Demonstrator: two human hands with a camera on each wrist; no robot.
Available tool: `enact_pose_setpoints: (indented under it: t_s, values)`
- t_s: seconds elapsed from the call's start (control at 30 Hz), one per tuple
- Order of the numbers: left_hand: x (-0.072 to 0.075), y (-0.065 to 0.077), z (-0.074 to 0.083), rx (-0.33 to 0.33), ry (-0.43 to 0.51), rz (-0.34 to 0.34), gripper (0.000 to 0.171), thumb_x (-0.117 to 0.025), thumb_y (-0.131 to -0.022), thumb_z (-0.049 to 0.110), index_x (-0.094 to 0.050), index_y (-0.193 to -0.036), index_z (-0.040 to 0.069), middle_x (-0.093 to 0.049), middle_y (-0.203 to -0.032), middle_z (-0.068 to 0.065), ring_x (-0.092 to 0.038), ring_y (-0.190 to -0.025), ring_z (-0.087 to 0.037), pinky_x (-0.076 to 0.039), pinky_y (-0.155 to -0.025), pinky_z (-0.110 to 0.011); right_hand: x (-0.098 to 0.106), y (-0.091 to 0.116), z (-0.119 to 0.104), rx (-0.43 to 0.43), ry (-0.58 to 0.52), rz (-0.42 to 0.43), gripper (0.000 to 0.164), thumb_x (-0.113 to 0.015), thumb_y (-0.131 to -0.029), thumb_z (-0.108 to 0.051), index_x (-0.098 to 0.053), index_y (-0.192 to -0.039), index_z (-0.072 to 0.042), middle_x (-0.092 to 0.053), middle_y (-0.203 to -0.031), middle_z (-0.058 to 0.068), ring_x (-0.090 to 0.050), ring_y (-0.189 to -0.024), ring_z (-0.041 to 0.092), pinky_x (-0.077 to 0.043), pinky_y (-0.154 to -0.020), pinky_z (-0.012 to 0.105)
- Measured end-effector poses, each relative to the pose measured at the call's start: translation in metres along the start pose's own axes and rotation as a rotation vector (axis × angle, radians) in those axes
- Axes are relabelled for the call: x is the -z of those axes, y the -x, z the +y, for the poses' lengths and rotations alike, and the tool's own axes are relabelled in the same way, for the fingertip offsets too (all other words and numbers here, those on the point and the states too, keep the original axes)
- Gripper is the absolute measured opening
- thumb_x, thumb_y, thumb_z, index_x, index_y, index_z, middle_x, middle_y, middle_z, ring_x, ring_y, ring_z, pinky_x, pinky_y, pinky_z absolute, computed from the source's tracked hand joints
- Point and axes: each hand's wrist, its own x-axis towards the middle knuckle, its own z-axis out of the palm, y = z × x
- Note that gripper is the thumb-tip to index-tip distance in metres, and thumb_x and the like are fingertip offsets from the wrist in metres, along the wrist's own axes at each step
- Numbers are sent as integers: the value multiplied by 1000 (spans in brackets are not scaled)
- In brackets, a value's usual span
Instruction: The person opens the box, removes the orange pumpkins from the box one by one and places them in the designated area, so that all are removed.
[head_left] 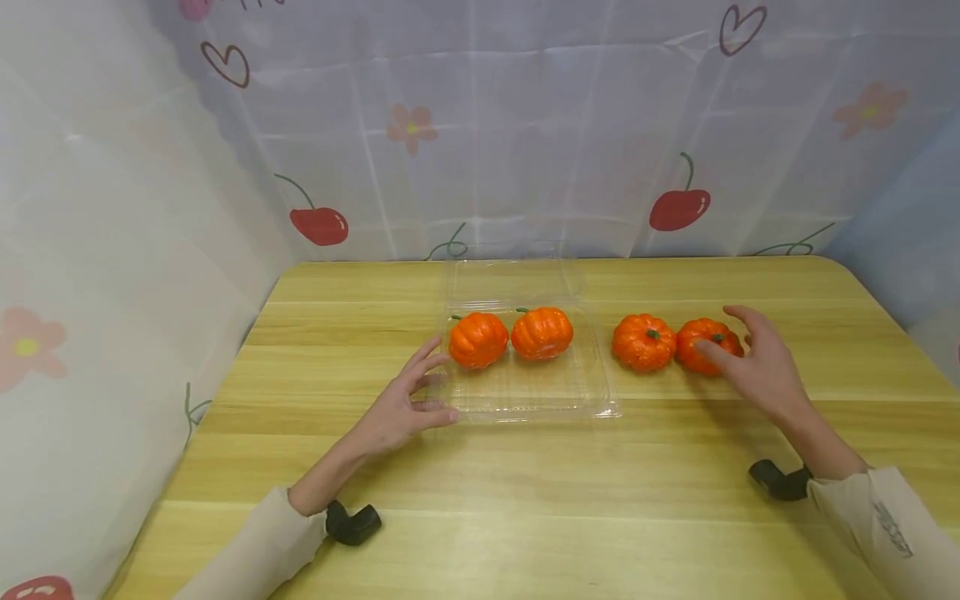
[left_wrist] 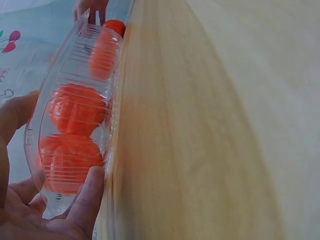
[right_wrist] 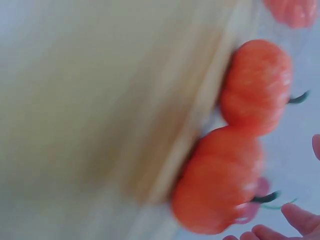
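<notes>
A clear plastic clamshell box (head_left: 540,392) lies on the table with its lid (head_left: 510,281) folded back. Two small orange pumpkins sit tilted in its back part, a left one (head_left: 477,341) and a right one (head_left: 542,334). My left hand (head_left: 401,408) is spread along the box's left side, thumb near the front corner, fingertips at the wall. To the right of the box, two more pumpkins stand side by side on the table, stems up. My right hand (head_left: 761,367) hovers over the outer pumpkin (head_left: 708,348), fingers apart; the inner pumpkin (head_left: 644,343) stands beside it.
A light wooden table (head_left: 487,508) carries everything. Behind it hangs a curtain (head_left: 517,150) printed with cherries, hearts and flowers, and another printed sheet (head_left: 135,250) borders the left side. A black wrist mount (head_left: 352,523) sticks out from the left sleeve.
</notes>
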Motion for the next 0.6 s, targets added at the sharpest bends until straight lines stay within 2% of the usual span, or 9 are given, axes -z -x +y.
enact_pose_setpoints:
  t_s: [0.17,0.27,0.43,0.6]
  values:
    - [0,1,0,-2,-3,1,82,-81,-83,12,-36,-151,10,-8,-163,12,-35,-139,-34,-48,-100,-39,-4,9,-30,97,-9,39,64,-65,-96,-24,-38,-145,6,-32,-150,30,-36,-122,59,-31,-96,73]
    - [1,1,0,-7,-2,0,82,-81,-83,11,-36,-152,10,-7,-163,10,-34,-139,-35,-48,-101,-40,-11,14,-49,164,-38,33,58,-68,-94,-20,-45,-141,6,-39,-146,27,-42,-121,56,-34,-96,71]
    - [0,0,0,-14,0,-6,80,-80,-84,11,-37,-151,10,-7,-163,10,-34,-139,-35,-47,-101,-41,-28,17,-77,236,-86,-35,48,-69,-94,-19,-54,-134,2,-45,-144,20,-45,-125,47,-37,-98,68]
    - [0,0,0,-12,2,-5,82,-80,-84,12,-36,-152,11,-7,-163,11,-33,-140,-35,-48,-101,-40,-52,7,-102,242,-199,-117,38,-67,-96,-20,-61,-127,0,-51,-139,17,-47,-127,37,-39,-104,59]
